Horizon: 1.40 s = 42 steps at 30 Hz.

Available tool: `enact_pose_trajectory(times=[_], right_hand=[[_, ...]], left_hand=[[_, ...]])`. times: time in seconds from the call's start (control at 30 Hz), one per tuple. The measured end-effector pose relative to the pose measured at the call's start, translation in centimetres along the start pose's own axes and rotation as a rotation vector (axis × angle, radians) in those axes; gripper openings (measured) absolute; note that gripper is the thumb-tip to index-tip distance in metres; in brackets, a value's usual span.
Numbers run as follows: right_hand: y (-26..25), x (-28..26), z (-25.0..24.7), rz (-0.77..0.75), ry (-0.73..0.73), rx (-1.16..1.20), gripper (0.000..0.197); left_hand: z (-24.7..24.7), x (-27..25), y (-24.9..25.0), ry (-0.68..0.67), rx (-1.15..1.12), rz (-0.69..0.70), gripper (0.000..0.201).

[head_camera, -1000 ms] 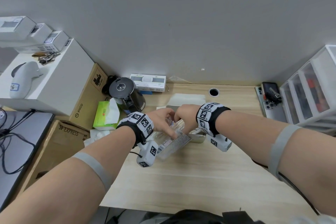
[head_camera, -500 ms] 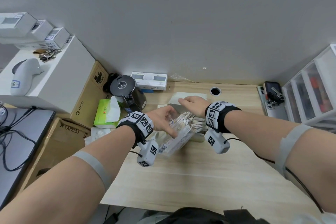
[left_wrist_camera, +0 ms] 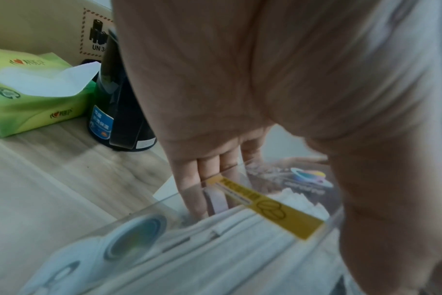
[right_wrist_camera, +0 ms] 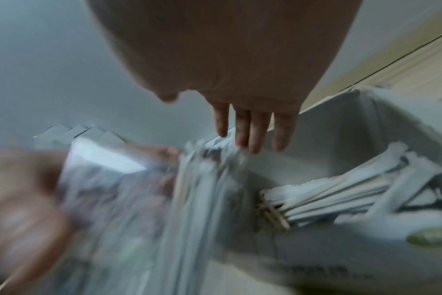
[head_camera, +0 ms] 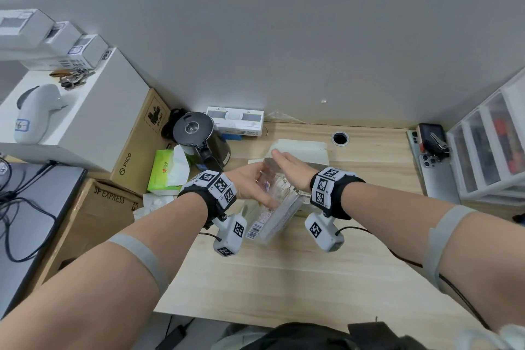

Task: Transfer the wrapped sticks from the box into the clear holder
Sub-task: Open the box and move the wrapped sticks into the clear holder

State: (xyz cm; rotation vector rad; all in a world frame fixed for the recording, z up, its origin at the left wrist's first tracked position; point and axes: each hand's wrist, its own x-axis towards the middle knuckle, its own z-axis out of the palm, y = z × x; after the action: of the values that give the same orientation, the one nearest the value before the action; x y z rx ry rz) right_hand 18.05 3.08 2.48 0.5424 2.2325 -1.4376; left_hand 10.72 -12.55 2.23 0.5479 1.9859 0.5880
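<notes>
The clear holder [head_camera: 279, 212] leans tilted on the desk with several paper-wrapped sticks [head_camera: 279, 187] standing in it. My left hand [head_camera: 250, 183] grips it, thumb along the near wall and fingers [left_wrist_camera: 189, 179] behind the far wall. My right hand [head_camera: 289, 166] is flat with straight fingers [right_wrist_camera: 253, 129], their tips at the upper ends of the sticks [right_wrist_camera: 202, 189] in the holder. Just behind lies the white box [head_camera: 309, 148], where more wrapped sticks [right_wrist_camera: 341, 191] are piled. A yellow-labelled strip [left_wrist_camera: 265, 205] shows through the holder wall. The right wrist view is motion-blurred.
A black kettle [head_camera: 196, 133] and a green tissue pack [head_camera: 167, 170] stand left of the holder. Cardboard boxes [head_camera: 93, 216] line the desk's left side. A drawer unit [head_camera: 488, 145] and phones [head_camera: 431, 162] sit at the right. Bare desk [head_camera: 284, 278] lies in front.
My right hand has uncurled from the holder's mouth, reached back over the box, and now lies flat on the stick tops. My left hand still holds the tilted holder.
</notes>
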Motion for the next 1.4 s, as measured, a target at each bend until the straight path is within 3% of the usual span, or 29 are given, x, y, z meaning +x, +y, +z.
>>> enact_pose_trajectory(times=[0.1, 0.17, 0.33, 0.4, 0.53, 0.6, 0.9, 1.0, 1.07, 1.3, 1.4], right_hand=[[1.0, 1.7, -1.6, 0.054, 0.098, -0.246, 0.043], [2.1, 2.7, -2.1, 0.096, 0.035, -0.484, 0.036], [4.5, 4.1, -1.3, 0.063, -0.194, -0.951, 0.048], [5.4, 4.8, -0.7, 0.062, -0.224, -1.057, 0.052], [7.1, 5.9, 0.7, 0.092, -0.171, -1.084, 0.075], [7.7, 6.7, 1.2, 0.103, -0.149, -1.084, 0.076], [7.6, 8.2, 2.4, 0.142, -0.212, -1.272, 0.048], [6.9, 8.1, 1.8, 0.136, -0.245, -1.269, 0.026], [6.6, 8.0, 1.6, 0.130, -0.256, -1.274, 0.022], [8.2, 8.8, 2.1, 0.101, -0.251, -1.215, 0.050], [8.7, 9.1, 2.5, 0.098, -0.267, -1.224, 0.050]], left_hand=[[-0.4, -0.2, -0.6, -0.063, 0.032, -0.050, 0.089], [-0.4, -0.2, -1.2, -0.084, 0.084, -0.086, 0.086], [-0.2, 0.2, -2.5, -0.139, 0.157, -0.143, 0.102], [-0.4, 0.5, -2.9, -0.170, 0.151, -0.149, 0.103], [-0.7, 1.3, -3.2, -0.240, 0.131, -0.151, 0.089], [-0.7, 1.7, -3.6, -0.271, 0.112, -0.147, 0.086], [-1.5, 3.0, -4.7, -0.367, 0.017, -0.143, 0.075], [-1.7, 3.1, -4.4, -0.401, -0.005, -0.148, 0.081], [-1.8, 3.2, -4.2, -0.407, -0.002, -0.147, 0.083], [-1.9, 3.1, -3.6, -0.418, 0.001, -0.145, 0.091], [-1.7, 3.0, -3.7, -0.415, -0.001, -0.149, 0.086]])
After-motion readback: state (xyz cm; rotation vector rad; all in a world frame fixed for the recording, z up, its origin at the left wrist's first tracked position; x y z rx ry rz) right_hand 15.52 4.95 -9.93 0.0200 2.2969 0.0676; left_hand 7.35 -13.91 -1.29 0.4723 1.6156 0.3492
